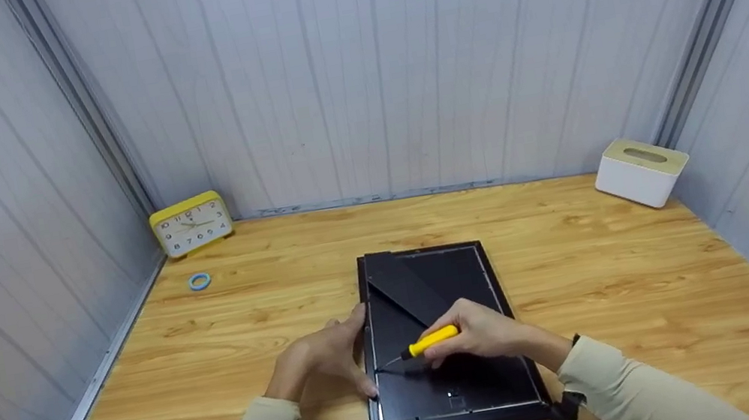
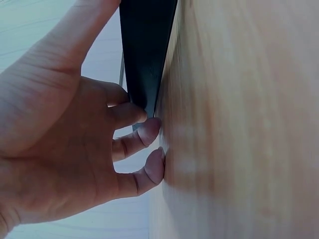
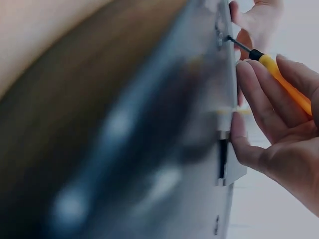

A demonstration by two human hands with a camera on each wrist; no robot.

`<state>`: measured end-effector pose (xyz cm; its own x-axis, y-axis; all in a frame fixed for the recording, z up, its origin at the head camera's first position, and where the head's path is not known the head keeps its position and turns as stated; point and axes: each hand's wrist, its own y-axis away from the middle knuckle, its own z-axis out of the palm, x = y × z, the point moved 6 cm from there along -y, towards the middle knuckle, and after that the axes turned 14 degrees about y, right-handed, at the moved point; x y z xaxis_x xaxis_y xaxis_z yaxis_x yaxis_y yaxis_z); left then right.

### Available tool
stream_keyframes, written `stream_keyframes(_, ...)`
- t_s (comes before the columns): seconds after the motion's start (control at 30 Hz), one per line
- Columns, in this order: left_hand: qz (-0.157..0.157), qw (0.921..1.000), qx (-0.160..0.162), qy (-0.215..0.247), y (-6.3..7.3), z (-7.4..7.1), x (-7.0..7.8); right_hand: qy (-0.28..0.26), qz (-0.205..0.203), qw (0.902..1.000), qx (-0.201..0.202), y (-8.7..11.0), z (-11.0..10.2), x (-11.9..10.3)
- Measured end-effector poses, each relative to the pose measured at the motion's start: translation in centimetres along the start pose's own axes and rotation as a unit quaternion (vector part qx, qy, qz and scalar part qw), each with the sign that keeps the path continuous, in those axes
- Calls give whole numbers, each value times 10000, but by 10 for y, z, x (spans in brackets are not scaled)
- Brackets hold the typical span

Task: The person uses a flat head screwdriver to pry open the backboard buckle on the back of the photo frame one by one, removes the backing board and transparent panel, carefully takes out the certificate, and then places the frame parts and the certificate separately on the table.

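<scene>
A black picture frame (image 1: 467, 397) lies back side up on the wooden table, its stand leg (image 1: 407, 288) slanting across the backing. My right hand (image 1: 478, 329) grips a screwdriver (image 1: 434, 340) by its yellow handle. The screwdriver's tip meets a small tab at the frame's left inner edge, which the right wrist view also shows. Against the left side of the picture frame rests my left hand (image 1: 330, 354), thumb on the rim near the tip and fingers spread along the outer side. In the left wrist view its fingertips (image 2: 154, 167) touch the table beside the black rim.
At the back left stands a yellow alarm clock (image 1: 195, 226), with a blue ring (image 1: 199, 281) in front of it. A white tissue box (image 1: 639, 177) with a wooden lid sits at the back right. Pale panel walls (image 1: 352, 77) enclose the table (image 1: 266, 289).
</scene>
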<state>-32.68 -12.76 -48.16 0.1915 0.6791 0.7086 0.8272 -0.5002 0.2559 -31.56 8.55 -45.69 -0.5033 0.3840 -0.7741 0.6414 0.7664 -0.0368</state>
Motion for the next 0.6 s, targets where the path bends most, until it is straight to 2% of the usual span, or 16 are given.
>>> stream_keyframes(0.13, -16, 10000, 19, 35, 0, -1, -1, 488, -10, 9986, 226, -7, 0, -20)
stream_keyframes(0.27, -73, 9999, 38, 73, 0, -1, -2, 1148, -34, 9924, 431, -18, 3, -48)
stream_keyframes(0.43, -114, 9999, 19, 47, 1, -2, -3, 1733, -37, 9837, 474, -30, 8, -73)
stream_keyframes(0.6, 10, 10000, -52, 43, 0, -2, -2, 2236, -183, 9735, 441, -42, 13, -90)
